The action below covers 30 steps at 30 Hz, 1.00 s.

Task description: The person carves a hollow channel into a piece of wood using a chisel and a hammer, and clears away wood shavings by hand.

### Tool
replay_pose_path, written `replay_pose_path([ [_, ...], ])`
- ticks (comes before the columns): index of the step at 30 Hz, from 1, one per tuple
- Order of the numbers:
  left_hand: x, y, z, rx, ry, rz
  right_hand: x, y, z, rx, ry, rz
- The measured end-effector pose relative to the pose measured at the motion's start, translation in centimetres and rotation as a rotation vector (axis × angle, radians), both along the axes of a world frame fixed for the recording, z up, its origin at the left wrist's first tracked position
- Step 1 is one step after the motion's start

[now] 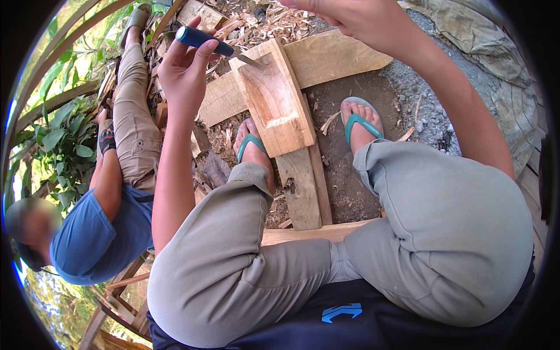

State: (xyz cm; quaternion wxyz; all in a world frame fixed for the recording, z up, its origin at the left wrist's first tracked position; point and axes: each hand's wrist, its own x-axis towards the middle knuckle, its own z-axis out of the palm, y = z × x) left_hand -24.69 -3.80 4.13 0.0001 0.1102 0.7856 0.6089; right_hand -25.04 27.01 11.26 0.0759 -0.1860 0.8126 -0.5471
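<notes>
One co-worker (111, 224) in a blue shirt is at the far left. Next, the person's left hand (185, 73) grips a blue-handled chisel (204, 41), its blade reaching into the far end of a hollowed wooden block (277, 99). That block lies on a plank (344, 55), between the feet. Further right, the right hand (357, 17) is raised, fingers cut off by the view's edge; whether it holds anything cannot be told.

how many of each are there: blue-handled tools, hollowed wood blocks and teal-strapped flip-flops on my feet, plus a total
Blue-handled tool, held in the left hand: 1
Hollowed wood block: 1
Teal-strapped flip-flops on your feet: 2
Total: 4
</notes>
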Motion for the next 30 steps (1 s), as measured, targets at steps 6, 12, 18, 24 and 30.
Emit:
replay_pose_path([
  [6,-0.4,-0.7,-0.3,-0.011,0.009,0.054,0.2,0.2,0.0,0.035,-0.064,0.049],
  [12,-0.2,-1.2,-1.4,0.015,-0.004,0.06,0.4,-0.2,0.5,0.097,-0.047,0.17],
  [18,0.0,-1.6,-2.1,-0.087,0.012,0.093,0.4,-0.7,1.5,0.28,0.082,0.276],
  [24,-0.8,-1.5,-2.5,-0.172,-0.047,0.034,0.2,-2.5,0.0,0.431,0.153,0.152],
  [30,-0.5,-0.8,-3.6,-0.006,-0.047,0.086,-1.5,-2.4,2.4,0.477,0.122,0.155],
])
